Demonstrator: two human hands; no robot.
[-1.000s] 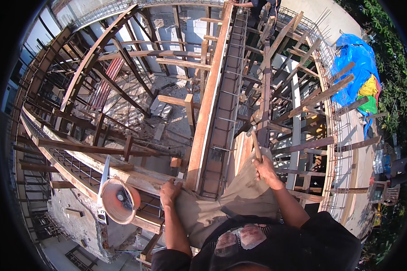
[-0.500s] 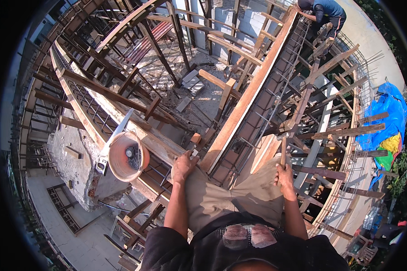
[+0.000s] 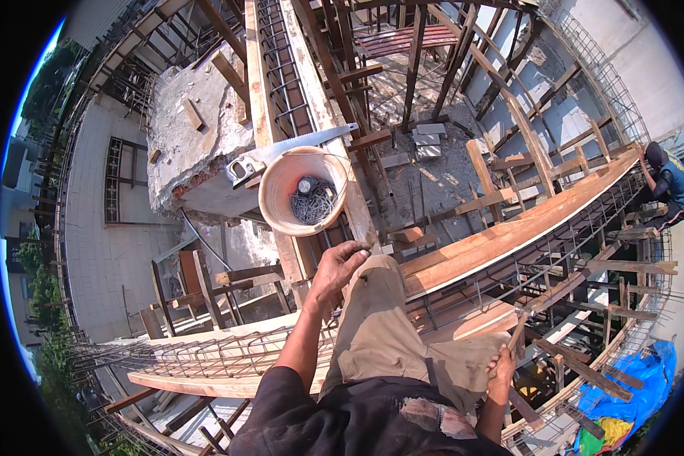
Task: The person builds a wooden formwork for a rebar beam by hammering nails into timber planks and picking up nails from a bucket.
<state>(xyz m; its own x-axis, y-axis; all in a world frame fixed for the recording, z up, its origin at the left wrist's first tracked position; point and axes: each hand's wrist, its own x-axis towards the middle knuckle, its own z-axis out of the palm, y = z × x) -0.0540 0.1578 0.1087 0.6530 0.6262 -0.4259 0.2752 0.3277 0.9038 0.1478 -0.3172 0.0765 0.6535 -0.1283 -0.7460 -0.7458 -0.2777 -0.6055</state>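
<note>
My right hand [image 3: 501,366] is closed around a wooden tool handle [image 3: 516,334] beside my right knee; the rest of the tool is hidden. Next to my left knee, my left hand [image 3: 337,269] has its thumb and fingers drawn together over the edge of a timber board [image 3: 363,222]. Whatever sits between those fingers is too small to name. Just beyond it, a pale orange bucket [image 3: 280,199] contains many loose nails [image 3: 314,207] and a small round grey object. A handsaw [image 3: 290,147] with a pale handle lies behind the bucket.
Formwork boards [image 3: 501,228] with rebar cages [image 3: 281,76] run away from me on several sides. Open drops show between the timbers. A broken concrete block [image 3: 197,114] stands left. Another person [image 3: 667,182] crouches at far right, above a blue tarp [image 3: 637,384].
My view has swung left, so the bucket and saw appear nearer the middle. My left hand has moved closer to the bucket. The wooden handle is still in my right hand, now tilted.
</note>
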